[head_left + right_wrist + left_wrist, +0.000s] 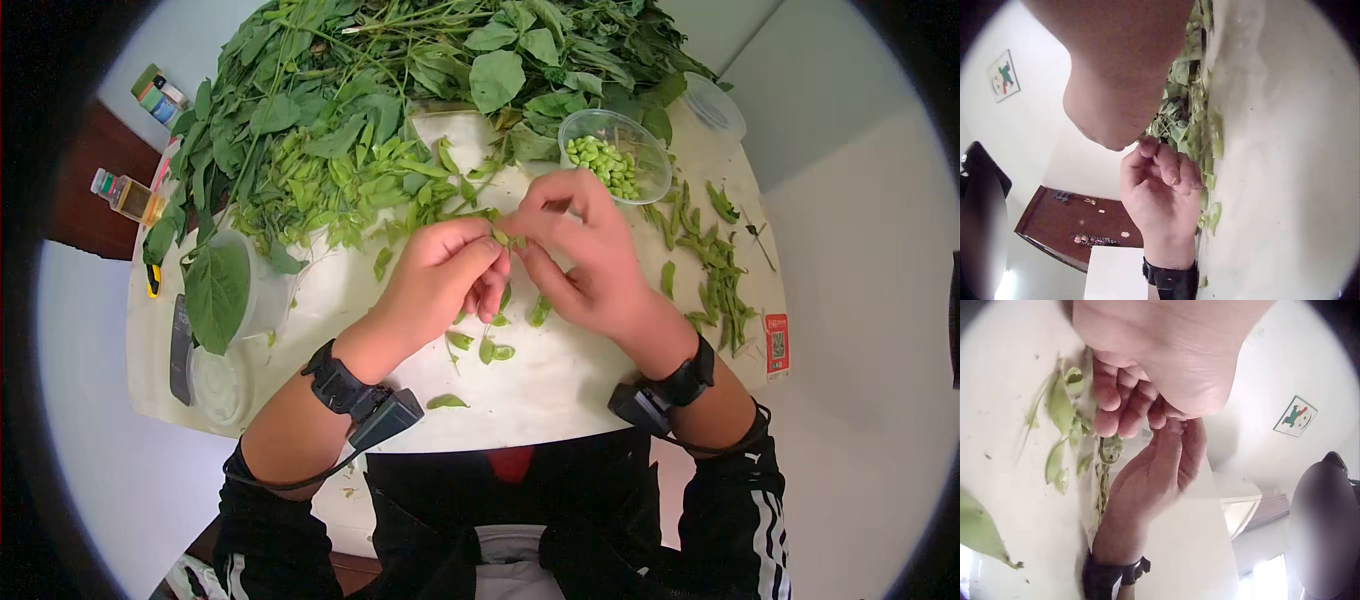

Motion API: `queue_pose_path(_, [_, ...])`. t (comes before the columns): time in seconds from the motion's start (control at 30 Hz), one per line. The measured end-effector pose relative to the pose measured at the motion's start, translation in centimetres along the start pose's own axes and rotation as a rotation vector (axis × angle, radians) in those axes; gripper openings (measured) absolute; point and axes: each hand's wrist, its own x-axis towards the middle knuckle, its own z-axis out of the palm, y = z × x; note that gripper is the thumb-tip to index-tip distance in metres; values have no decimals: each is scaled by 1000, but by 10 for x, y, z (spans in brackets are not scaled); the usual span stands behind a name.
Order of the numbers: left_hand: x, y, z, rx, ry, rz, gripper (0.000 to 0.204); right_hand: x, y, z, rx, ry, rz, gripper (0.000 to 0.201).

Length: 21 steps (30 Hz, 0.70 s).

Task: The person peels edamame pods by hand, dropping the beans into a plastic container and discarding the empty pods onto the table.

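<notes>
Both hands meet over the middle of the table in the head view. A green soybean pod point(502, 237) shows between their fingertips. My left hand point(440, 270) pinches it between thumb and forefinger, the other fingers curled beneath. From the other side my right hand point(590, 255), slightly blurred, has thumb and forefinger closed at the pod's end; in the left wrist view these fingertips point(1174, 425) touch the left hand. Below the hands lie several opened pods point(488, 350). A clear plastic bowl point(655, 165) of shelled green beans point(603, 165) stands just beyond the right hand.
Leafy soybean stalks point(400, 70) heap across the back, with loose pods point(340, 185) before them. More pods point(725, 285) lie at right near a red QR card point(777, 345). At left are a clear tub point(265, 290), a lid point(220, 385), a phone point(181, 350) and a bottle point(128, 197).
</notes>
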Motion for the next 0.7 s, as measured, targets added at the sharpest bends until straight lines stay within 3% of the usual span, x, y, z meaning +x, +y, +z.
queue_pose_path(0.1, [-1, -1, 4, 22, 45, -1, 20, 5, -6, -6, -169, -92, -64, 35])
queue_pose_path(0.23, [-1, -1, 1, 45, 64, -6, 22, 5, -6, -5, -187, -85, -76, 35])
queue_pose_path(0.5, [3, -10, -1, 182, 181, 112, 23, 4, -4, 3, -51, -154, 106, 23])
queue_pose_path(0.57, [3, -8, 0, 611, 255, 357, 22, 3, -6, 4, -20, -159, 116, 21])
queue_pose_path(0.7, [1, -4, 0, 694, 196, 433, 19, 2, -7, 4, -23, -134, 153, 13])
